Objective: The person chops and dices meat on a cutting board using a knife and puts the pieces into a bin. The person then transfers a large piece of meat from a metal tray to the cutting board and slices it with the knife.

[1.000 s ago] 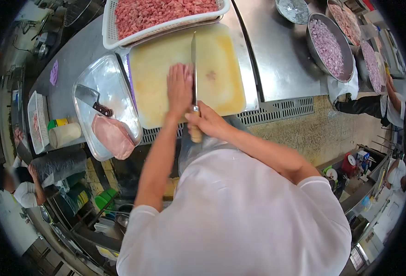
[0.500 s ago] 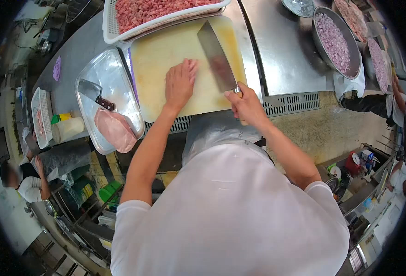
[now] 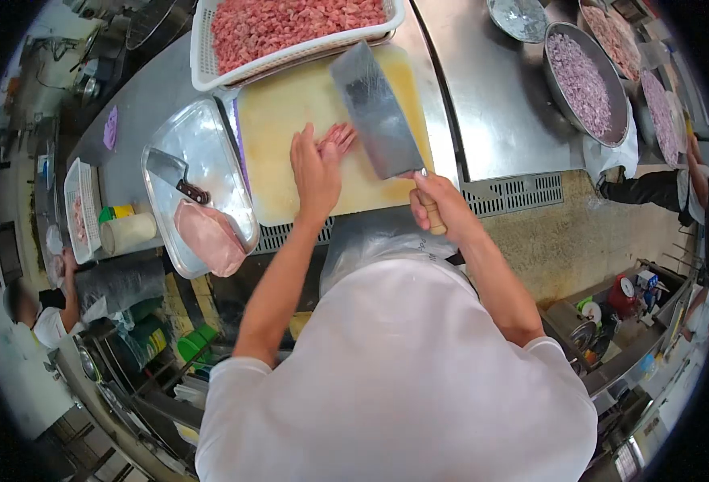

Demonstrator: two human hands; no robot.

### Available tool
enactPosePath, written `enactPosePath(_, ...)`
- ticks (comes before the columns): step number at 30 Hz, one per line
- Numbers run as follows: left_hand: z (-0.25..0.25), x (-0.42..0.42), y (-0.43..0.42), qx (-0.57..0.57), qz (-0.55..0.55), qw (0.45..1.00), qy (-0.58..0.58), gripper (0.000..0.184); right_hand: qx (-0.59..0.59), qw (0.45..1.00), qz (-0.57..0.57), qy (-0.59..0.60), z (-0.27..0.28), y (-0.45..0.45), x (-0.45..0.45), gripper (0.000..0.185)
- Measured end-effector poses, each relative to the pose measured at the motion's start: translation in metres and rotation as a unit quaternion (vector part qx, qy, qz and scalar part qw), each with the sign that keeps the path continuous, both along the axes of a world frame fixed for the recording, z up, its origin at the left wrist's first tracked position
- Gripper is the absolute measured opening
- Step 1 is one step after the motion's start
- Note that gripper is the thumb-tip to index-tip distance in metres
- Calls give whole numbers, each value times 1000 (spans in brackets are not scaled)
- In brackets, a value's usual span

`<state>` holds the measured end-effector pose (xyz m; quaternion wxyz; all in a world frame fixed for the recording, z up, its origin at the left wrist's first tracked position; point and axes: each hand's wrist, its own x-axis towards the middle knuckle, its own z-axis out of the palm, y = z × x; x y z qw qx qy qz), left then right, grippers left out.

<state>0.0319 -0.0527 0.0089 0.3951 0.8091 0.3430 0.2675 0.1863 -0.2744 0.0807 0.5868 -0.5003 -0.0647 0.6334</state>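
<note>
On the yellowed cutting board [image 3: 278,132] lies a small bunch of raw meat strips [image 3: 339,138]. My left hand [image 3: 316,175] is beside them, fingers stretched out, with the thumb side against the strips. The wooden handle of a cleaver [image 3: 377,112] is wrapped in my right hand [image 3: 444,205]. Its broad blade is over the right part of the board, tilted so that the flat face shows, just right of the strips. Whether the blade touches the board I cannot tell.
A white basket of diced meat [image 3: 298,34] stands behind the board. To the left, a metal tray [image 3: 198,132] holds a meat slab [image 3: 210,237] and a second cleaver [image 3: 174,173]. Bowls of chopped onion [image 3: 579,84] stand at right. Another person [image 3: 49,317] is at far left.
The cleaver blade has turned from steep to flatter, showing its face. My left hand has opened from over the meat, and the cut strips now show fanned out. The view has shifted slightly.
</note>
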Motion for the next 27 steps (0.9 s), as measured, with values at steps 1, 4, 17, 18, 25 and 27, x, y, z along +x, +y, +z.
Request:
enactPosePath(1,4,2,-7,-129,-8,988,-84,68,91,986,-28,140,-11,-4,-5,49)
enactPosePath(4,44,14,-34,-507,-81,799,-314,72,216,944,6,248,-36,2,-14,55)
enactPosePath(17,-6,-38,36,54,-31,992,108,64,-124,961,41,-245,1,1,4,52)
enactPosePath(18,-24,-32,29,208,-58,965,147,68,-153,948,63,-271,5,6,4,51)
enactPosePath(25,-8,-47,25,166,-72,976,118,64,-124,927,87,-344,12,16,-3,51)
enactPosePath(27,-2,-60,45,191,-83,971,114,49,-94,914,71,-389,-2,16,-7,51)
